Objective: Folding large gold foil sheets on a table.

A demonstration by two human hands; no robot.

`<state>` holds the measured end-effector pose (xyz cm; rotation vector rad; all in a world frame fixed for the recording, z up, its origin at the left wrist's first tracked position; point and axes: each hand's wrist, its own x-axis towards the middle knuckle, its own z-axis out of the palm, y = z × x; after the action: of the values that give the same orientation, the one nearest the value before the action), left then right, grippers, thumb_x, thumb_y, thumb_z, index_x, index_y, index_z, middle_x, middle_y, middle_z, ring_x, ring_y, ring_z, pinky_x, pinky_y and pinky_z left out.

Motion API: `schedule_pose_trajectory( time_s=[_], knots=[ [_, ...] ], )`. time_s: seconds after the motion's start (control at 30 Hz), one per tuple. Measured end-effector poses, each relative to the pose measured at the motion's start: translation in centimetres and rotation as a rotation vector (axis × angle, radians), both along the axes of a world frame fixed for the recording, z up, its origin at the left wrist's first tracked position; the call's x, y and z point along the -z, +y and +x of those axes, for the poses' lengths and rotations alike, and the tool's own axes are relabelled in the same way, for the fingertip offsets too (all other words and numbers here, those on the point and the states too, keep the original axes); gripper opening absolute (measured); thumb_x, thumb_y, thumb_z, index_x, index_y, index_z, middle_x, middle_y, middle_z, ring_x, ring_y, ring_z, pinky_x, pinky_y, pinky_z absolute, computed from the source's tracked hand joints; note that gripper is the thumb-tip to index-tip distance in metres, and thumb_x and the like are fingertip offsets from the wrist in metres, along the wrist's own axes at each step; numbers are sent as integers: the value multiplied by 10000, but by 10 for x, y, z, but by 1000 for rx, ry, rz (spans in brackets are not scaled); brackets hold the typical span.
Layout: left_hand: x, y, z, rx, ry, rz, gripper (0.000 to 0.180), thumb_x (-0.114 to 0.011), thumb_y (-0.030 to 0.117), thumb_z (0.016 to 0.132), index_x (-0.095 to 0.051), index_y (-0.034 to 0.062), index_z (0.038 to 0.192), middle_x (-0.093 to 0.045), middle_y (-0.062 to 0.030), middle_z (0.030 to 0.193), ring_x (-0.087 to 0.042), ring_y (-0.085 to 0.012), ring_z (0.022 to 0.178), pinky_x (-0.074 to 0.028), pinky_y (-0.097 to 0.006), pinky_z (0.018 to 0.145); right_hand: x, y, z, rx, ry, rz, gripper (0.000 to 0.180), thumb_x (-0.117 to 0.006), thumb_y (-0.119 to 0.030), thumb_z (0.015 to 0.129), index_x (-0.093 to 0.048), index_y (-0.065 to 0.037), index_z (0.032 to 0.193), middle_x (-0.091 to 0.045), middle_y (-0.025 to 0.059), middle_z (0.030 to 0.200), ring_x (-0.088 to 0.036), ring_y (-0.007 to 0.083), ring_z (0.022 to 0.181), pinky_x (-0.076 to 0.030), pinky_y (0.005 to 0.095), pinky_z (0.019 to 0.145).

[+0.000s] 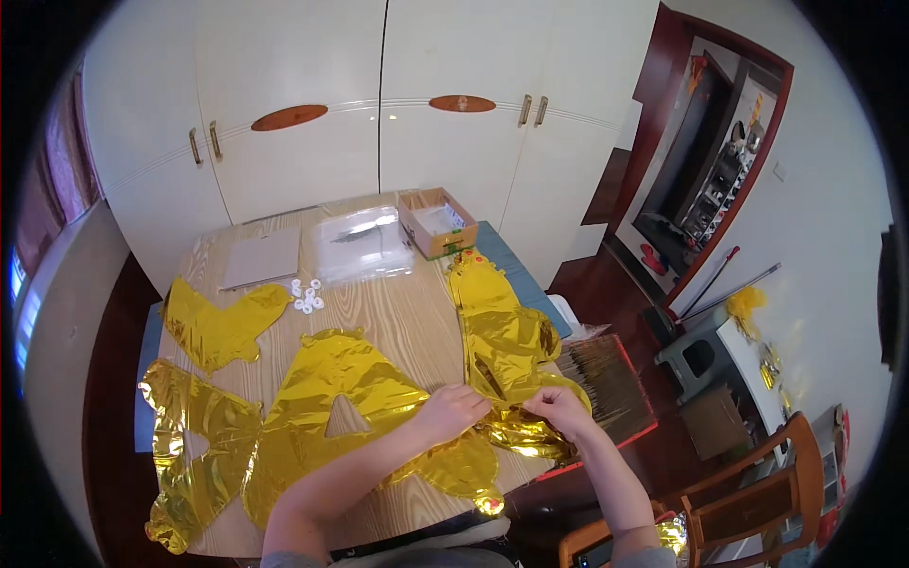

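Head view: gold foil point(500, 322), lying longways ahead, is pinched near its close end by left hand point(454, 413) and right hand point(561, 413).

At the far side there stands a white wardrobe point(294, 57) with metal handles point(215, 140) and brown oval inlays point(289, 117). On the left hangs a purplish curtain point(71, 156), and a bright bluish light is seen below it. On the right, a white wall point(819, 189) adjoins a dark red door frame point(670, 47). The floor point(579, 286) is dark reddish-brown. A brown wooden chair point(808, 464) stands near right.
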<state>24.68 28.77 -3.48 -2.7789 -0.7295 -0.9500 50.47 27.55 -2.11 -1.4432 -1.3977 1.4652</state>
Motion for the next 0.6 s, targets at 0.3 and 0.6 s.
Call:
schedule_pose_trajectory(
  time_s=[0.3,0.6],
  knots=[
    [-36,-28,30,-6,208,373,238,-578,190,769,-666,122,980,-571,-5,1087,-518,-156,1057,-387,-289,797,4,-3,-1,-33,-48,99,87,-664,-95,885,-666,-11,860,-644,-2,781,-550,45,677,-447,211,622],
    [-12,-31,30,50,409,405,184,-560,192,784,-661,60,861,-590,-102,1220,-470,-237,1238,-364,-346,1000,-9,14,12,110,-14,101,86,-616,-144,921,-613,-63,889,-577,-51,805,-495,38,739,-412,207,650]
  ],
)
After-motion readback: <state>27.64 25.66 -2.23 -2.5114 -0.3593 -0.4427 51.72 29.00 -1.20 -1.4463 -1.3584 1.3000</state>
